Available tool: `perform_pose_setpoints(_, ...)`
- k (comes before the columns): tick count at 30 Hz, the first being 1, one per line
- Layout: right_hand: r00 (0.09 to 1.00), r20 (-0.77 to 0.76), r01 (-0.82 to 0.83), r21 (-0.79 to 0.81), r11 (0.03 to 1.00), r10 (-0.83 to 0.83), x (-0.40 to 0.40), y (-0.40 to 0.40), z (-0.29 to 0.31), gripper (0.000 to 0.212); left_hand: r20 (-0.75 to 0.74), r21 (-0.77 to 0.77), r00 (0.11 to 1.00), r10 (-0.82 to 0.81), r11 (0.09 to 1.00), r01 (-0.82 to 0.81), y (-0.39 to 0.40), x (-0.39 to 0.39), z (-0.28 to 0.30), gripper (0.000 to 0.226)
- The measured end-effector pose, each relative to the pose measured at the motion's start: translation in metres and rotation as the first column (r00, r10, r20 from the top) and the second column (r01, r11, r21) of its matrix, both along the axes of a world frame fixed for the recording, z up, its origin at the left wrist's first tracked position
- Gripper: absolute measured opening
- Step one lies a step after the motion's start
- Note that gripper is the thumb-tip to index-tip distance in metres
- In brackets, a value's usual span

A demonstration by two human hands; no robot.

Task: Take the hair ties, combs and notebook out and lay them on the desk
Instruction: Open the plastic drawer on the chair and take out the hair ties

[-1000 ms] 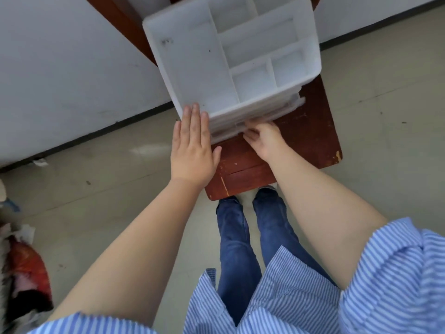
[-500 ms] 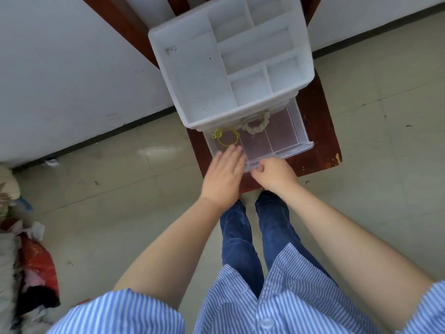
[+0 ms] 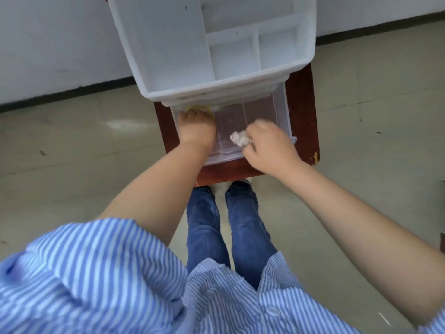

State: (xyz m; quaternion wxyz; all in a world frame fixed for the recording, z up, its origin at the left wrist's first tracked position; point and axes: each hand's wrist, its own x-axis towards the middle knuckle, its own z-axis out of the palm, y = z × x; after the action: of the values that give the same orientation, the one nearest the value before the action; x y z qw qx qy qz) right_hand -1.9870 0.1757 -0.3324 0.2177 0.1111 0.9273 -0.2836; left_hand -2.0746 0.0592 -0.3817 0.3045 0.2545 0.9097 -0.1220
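White tie [image 3: 239, 138] — a beaded or ruffled hair tie — sits in the fingers of the right hand [image 3: 269, 147], which is closed around it above the front right part of the drawer [image 3: 280, 109]. Yellow tie [image 3: 198, 107] lies at the back left of the same drawer, against the fingertips of the left hand [image 3: 197, 127]; that hand reaches in with fingers curled down, and whether it has actually gripped the tie cannot be told.

Half a second ago both ties lay at the back of the drawer, the white one near the middle, and both hands were at the drawer's front edge. Since then the white tie has come forward in the right hand, and the left hand has gone in to the yellow one. The drawer remains pulled out.

The left fingertips are hidden behind the hand's own back. The right hand and white tie are blurred by motion, so the tie's form is unclear. The organiser [image 3: 168, 51] is cut off at the top edge — its open compartments show nothing inside.

The organiser stands on a small dark red-brown surface [image 3: 302, 112], chipped at its near right corner. Pale floor [image 3: 72, 145] all round, white wall [image 3: 48, 44] with a dark skirting behind.
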Motion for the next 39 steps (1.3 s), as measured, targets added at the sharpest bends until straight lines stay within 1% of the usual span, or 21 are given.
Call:
perform_pose_setpoints(2, 0.993, 0.108, -0.039, -0.093, 0.995, 0.049, 0.029, 0.0, 0.01, 0.007, 0.024, 0.052, 1.0, -0.01, 0.999, 0.008, -0.002, 0.001, 0.007, 0.031)
perform_pose_setpoints(4, 0.958, 0.28, -0.024, -0.136, 0.99, 0.062, 0.054, -0.006, 0.006, 0.018, 0.077, 0.146, 0.996, 0.033, 0.988, -0.044, -0.005, 0.006, 0.017, 0.031)
perform_pose_setpoints(5, 0.925, 0.378, 0.027, -0.149, 0.988, 0.032, 0.061, -0.011, 0.002, 0.029, 0.103, 0.201, 0.993, 0.06, 0.976, -0.08, -0.008, 0.01, 0.024, 0.03)
perform_pose_setpoints(6, 0.892, 0.451, 0.116, -0.166, 0.979, -0.029, 0.064, -0.017, -0.003, 0.04, 0.122, 0.251, 0.989, 0.082, 0.961, -0.111, -0.014, 0.015, 0.031, 0.028)
perform_pose_setpoints(8, 0.847, 0.491, 0.322, -0.174, 0.931, -0.202, 0.058, -0.029, -0.011, 0.05, 0.137, 0.329, 0.984, 0.111, 0.932, -0.151, -0.027, 0.024, 0.046, 0.02)
perform_pose_setpoints(10, 0.824, 0.44, 0.457, -0.148, 0.877, -0.356, 0.045, -0.038, -0.016, 0.046, 0.14, 0.37, 0.981, 0.132, 0.912, -0.175, -0.042, 0.03, 0.062, 0.017)
perform_pose_setpoints(12, 0.829, 0.353, 0.503, -0.132, 0.854, -0.433, 0.027, -0.047, -0.014, 0.047, 0.128, 0.388, 0.978, 0.163, 0.9, -0.201, -0.055, 0.032, 0.077, 0.017)
perform_pose_setpoints(14, 0.89, 0.255, 0.42, -0.14, 0.897, -0.377, 0.006, -0.054, -0.011, 0.053, 0.092, 0.399, 0.974, 0.207, 0.888, -0.227, -0.066, 0.031, 0.089, 0.017)
perform_pose_setpoints(16, 0.937, 0.203, 0.314, -0.121, 0.942, -0.286, -0.023, -0.055, -0.008, 0.051, 0.067, 0.368, 0.973, 0.222, 0.901, -0.23, -0.076, 0.03, 0.098, 0.019)
perform_pose_setpoints(19, 0.93, 0.212, 0.317, -0.042, 0.948, -0.301, -0.06, -0.052, -0.002, 0.029, 0.02, 0.24, 0.977, 0.211, 0.948, -0.21, -0.088, 0.027, 0.109, 0.022)
perform_pose_setpoints(20, 0.933, 0.208, 0.301, -0.011, 0.954, -0.292, -0.063, -0.051, 0.001, 0.025, 0.004, 0.196, 0.981, 0.194, 0.962, -0.191, -0.09, 0.025, 0.112, 0.023)
perform_pose_setpoints(22, 0.948, 0.193, 0.255, 0.011, 0.967, -0.252, -0.056, -0.046, 0.009, 0.024, 0.001, 0.149, 0.993, 0.121, 0.982, -0.119, -0.088, 0.023, 0.119, 0.025)
perform_pose_setpoints(24, 0.957, 0.14, 0.252, 0.029, 0.967, -0.254, -0.036, -0.039, 0.025, 0.023, 0.033, 0.144, 0.999, 0.019, 0.989, -0.024, -0.075, 0.02, 0.128, 0.023)
perform_pose_setpoints(26, 0.949, 0.079, 0.304, 0.051, 0.951, -0.307, -0.008, -0.03, 0.044, 0.024, 0.046, 0.153, 0.993, -0.11, 0.983, 0.102, -0.052, 0.019, 0.137, 0.019)
perform_pose_setpoints(28, 0.92, 0.042, 0.387, 0.062, 0.92, -0.39, 0.029, -0.02, 0.068, 0.026, 0.032, 0.179, 0.966, -0.256, 0.952, 0.247, -0.024, 0.029, 0.15, 0.017)
perform_pose_setpoints(29, 0.897, 0.019, 0.439, 0.073, 0.896, -0.441, 0.05, -0.014, 0.079, 0.026, 0.012, 0.208, 0.943, -0.331, 0.924, 0.322, -0.009, 0.039, 0.157, 0.018)
perform_pose_setpoints(31, 0.835, -0.036, 0.549, 0.126, 0.826, -0.549, 0.101, -0.008, 0.103, 0.026, -0.057, 0.265, 0.87, -0.489, 0.833, 0.486, 0.019, 0.069, 0.173, 0.021)
perform_pose_setpoints(33, 0.745, -0.095, 0.665, 0.191, 0.722, -0.661, 0.157, -0.013, 0.129, 0.027, -0.13, 0.308, 0.775, -0.619, 0.717, 0.625, 0.041, 0.109, 0.192, 0.023)
perform_pose_setpoints(34, 0.688, -0.13, 0.722, 0.228, 0.654, -0.714, 0.186, -0.019, 0.143, 0.027, -0.15, 0.329, 0.728, -0.669, 0.66, 0.675, 0.049, 0.132, 0.202, 0.024)
perform_pose_setpoints(36, 0.545, -0.201, 0.823, 0.311, 0.475, -0.814, 0.249, -0.04, 0.17, 0.027, -0.167, 0.357, 0.593, -0.787, 0.512, 0.781, 0.061, 0.189, 0.224, 0.026)
perform_pose_setpoints(39, 0.292, -0.301, 0.905, 0.393, 0.16, -0.908, 0.347, -0.089, 0.203, 0.029, -0.198, 0.39, 0.326, -0.924, 0.231, 0.891, 0.06, 0.292, 0.253, 0.027)
